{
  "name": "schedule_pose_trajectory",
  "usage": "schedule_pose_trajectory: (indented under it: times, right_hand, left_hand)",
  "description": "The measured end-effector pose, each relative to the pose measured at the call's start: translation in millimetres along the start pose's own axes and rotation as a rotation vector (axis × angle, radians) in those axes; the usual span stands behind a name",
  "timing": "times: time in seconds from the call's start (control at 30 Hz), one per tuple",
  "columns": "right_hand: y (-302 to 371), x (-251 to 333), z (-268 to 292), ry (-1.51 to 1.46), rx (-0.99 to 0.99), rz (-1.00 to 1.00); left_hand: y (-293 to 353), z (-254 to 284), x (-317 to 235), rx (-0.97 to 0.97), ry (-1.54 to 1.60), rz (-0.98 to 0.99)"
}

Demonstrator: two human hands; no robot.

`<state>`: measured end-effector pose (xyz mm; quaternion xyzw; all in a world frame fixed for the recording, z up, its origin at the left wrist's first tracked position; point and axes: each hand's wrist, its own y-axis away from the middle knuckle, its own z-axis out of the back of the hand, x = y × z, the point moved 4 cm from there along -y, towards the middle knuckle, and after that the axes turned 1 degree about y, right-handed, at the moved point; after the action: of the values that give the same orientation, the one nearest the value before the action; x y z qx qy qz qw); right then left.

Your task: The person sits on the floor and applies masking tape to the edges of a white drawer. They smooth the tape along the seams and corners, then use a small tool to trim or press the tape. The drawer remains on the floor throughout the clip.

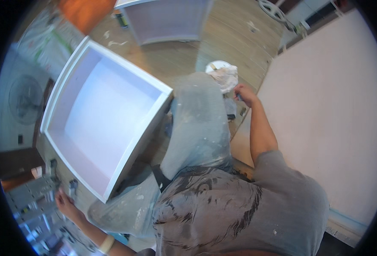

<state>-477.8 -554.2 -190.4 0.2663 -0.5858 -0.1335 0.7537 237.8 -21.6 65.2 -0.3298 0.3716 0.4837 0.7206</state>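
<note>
A white drawer-like box (107, 115) with a pale inside and a raised white rim stands tilted at my left, beside my legs. My left hand (65, 204) is low at the left, just outside the box's near corner, close to a small grey metal piece (72, 187); its fingers are too small and blurred to read. My right hand (247, 94) reaches forward past my right knee, fingers curled, with a small bluish spot at them that I cannot make out. Just beyond it, a crumpled whitish rag (226, 77) lies over a round white container (214, 65).
A second white box (167, 21) stands ahead on the wood-look floor (235, 32). A large pale panel (329, 119) fills the right side. A fan (25, 98) is at far left, a white wheel-like part (272, 10) at the top right. Metal items (30, 205) lie lower left.
</note>
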Motion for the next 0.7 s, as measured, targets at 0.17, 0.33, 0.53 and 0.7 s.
schedule_pose_trajectory:
  times: [0.17, 0.33, 0.53, 0.7]
  right_hand:
    - [90.1, 220.2, -116.4, -0.004, 0.191, 0.422]
    - [147.0, 300.4, -249.9, 0.302, 0.37, 0.743]
    - [162.9, 304.6, -348.0, 0.725, 0.092, 0.852]
    - [148.5, 302.1, -368.7, 0.784, -0.029, 0.842]
  left_hand:
    - [-44.9, -33.9, -55.9, 0.025, -0.003, -0.052]
    - [-123.3, -67.9, -47.3, 0.093, -0.179, -0.221]
    - [-146.5, -84.2, 23.4, -0.039, -0.327, -0.241]
    - [-130.5, -94.1, 4.3, 0.111, -0.209, 0.0]
